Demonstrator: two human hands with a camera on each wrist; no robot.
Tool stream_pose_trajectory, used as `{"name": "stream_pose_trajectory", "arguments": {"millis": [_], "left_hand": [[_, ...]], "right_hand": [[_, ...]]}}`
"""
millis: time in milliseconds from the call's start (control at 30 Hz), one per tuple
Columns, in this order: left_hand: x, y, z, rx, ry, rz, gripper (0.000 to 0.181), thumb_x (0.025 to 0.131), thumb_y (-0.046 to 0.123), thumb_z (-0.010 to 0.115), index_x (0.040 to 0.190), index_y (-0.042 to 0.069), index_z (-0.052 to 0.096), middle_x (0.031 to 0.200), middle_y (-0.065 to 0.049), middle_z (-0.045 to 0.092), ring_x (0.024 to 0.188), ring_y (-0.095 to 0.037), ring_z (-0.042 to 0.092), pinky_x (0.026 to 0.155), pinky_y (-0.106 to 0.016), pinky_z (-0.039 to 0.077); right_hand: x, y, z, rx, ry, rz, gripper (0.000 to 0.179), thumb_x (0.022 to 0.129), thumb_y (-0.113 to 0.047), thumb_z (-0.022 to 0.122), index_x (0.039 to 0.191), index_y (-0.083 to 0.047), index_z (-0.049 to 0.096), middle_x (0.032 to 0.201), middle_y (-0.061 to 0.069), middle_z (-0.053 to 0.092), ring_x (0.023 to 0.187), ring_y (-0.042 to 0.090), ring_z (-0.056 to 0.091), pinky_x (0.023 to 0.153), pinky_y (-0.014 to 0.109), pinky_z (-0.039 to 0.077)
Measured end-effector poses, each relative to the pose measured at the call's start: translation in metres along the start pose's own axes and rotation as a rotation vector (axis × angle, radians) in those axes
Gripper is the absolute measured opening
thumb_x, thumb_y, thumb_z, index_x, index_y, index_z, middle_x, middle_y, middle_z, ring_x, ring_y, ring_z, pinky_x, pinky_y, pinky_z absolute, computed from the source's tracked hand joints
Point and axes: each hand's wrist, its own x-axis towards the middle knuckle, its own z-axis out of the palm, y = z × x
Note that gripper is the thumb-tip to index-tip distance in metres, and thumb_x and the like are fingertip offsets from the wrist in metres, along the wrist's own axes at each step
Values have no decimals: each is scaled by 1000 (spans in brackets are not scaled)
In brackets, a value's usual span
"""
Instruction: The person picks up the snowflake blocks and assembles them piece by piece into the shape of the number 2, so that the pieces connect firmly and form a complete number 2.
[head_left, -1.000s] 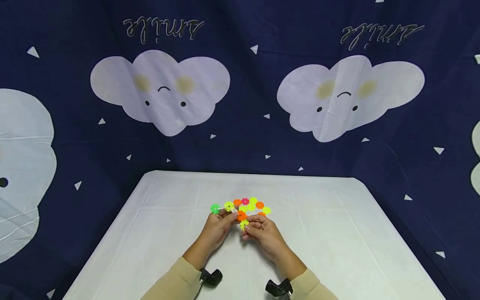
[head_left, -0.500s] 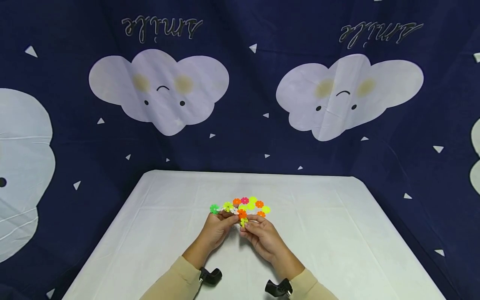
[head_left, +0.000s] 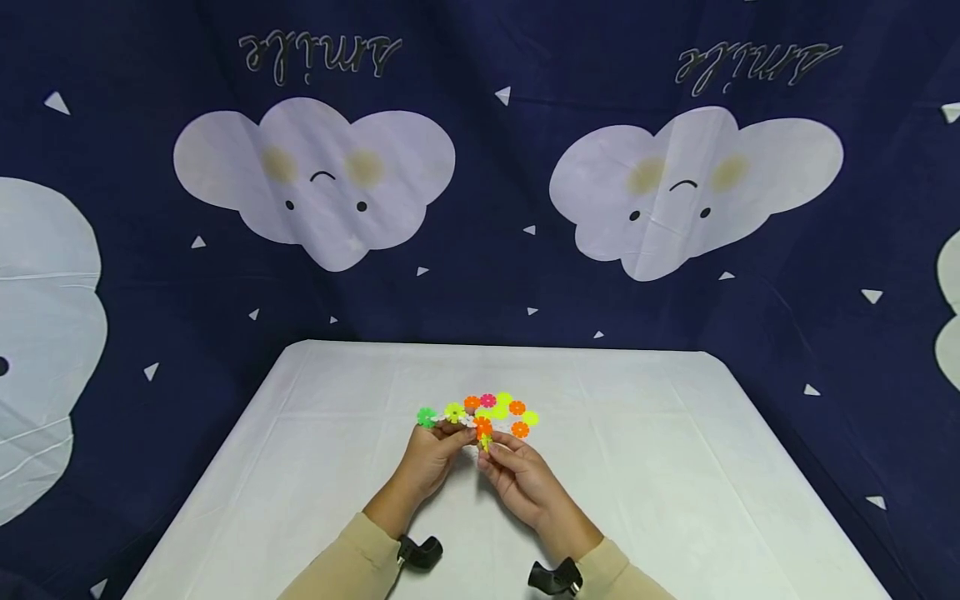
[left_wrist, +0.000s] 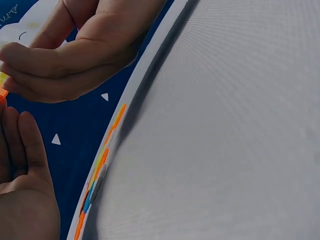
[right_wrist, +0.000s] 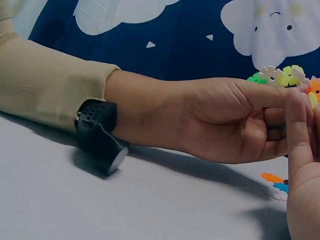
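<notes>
In the head view, my left hand [head_left: 431, 458] grips a chain of joined snowflake discs. The chain runs from a green disc [head_left: 426, 417] through white ones and a yellow-green disc [head_left: 453, 412] to an orange disc [head_left: 482, 427]. My right hand [head_left: 525, 487] pinches a yellow disc [head_left: 485, 444] between thumb and fingers, just under the orange one. That yellow disc stands nearly edge-on and seems to touch the orange disc; whether it is slotted in, I cannot tell. In the right wrist view, the fingers hide most of the joint.
Loose snowflake discs lie on the white table [head_left: 637, 467] behind the hands, among them a pink disc [head_left: 488, 401] and an orange disc [head_left: 520, 429]. A blue disc [right_wrist: 281, 187] shows beneath the hands in the right wrist view. A patterned curtain [head_left: 502, 208] hangs behind the table.
The yellow disc in my right hand has turned from nearly face-on to edge-on and moved slightly up toward the orange disc. My left hand has kept its grip on the chain.
</notes>
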Motion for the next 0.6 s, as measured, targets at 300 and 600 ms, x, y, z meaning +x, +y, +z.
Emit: {"name": "stream_pose_trajectory", "arguments": {"millis": [300, 600], "left_hand": [[0, -1, 1, -16, 28, 41, 15, 95, -14, 69, 92, 0, 70, 88, -8, 72, 82, -18, 72, 84, -30, 61], [1, 0, 2, 141, 90, 76, 11, 88, -12, 78, 95, -10, 69, 87, -7, 74, 84, -16, 72, 79, -29, 61]], "right_hand": [[-1, 5, 0, -81, -34, -106, 20, 106, 13, 51, 122, 7, 60, 114, 17, 71, 104, 20, 72, 99, 31, 54], [-3, 8, 5, -264, 17, -223, 31, 99, 17, 59, 129, 23, 50, 100, 15, 75, 94, 21, 75, 88, 35, 60]]}}
